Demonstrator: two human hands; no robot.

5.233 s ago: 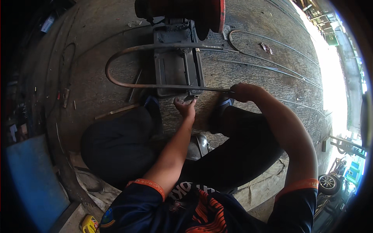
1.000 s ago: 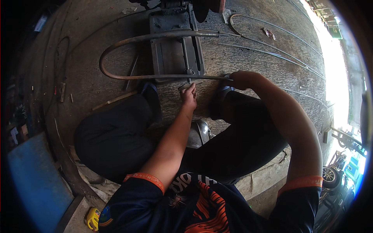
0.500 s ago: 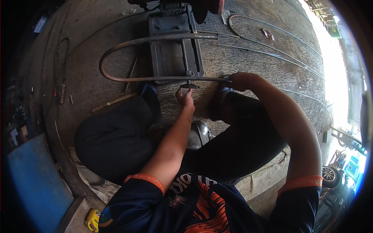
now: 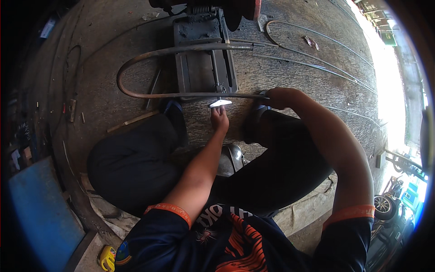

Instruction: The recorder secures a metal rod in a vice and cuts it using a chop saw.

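Worn floor (image 4: 281, 77). U-bent metal rod (image 4: 172, 95) spans machine base (image 4: 195, 68) to near edge; probably stiff, best held by straight end. Right hand (image 4: 281, 98) closed round that end; left hand (image 4: 219, 120) half-curled at crank handle (image 4: 220, 104), grip unclear.

Touching the left fingers (image 4: 221, 110), there's the crank handle (image 4: 220, 104), machine base (image 4: 199, 72) just beyond, and the rod (image 4: 181, 95) crosses over that base, rightward into the right fingers (image 4: 272, 100)! Ahead and right of those, other rods (image 4: 312, 64) lie on the floor (image 4: 303, 90); a tape measure (image 4: 108, 258) sits well behind, left of both.
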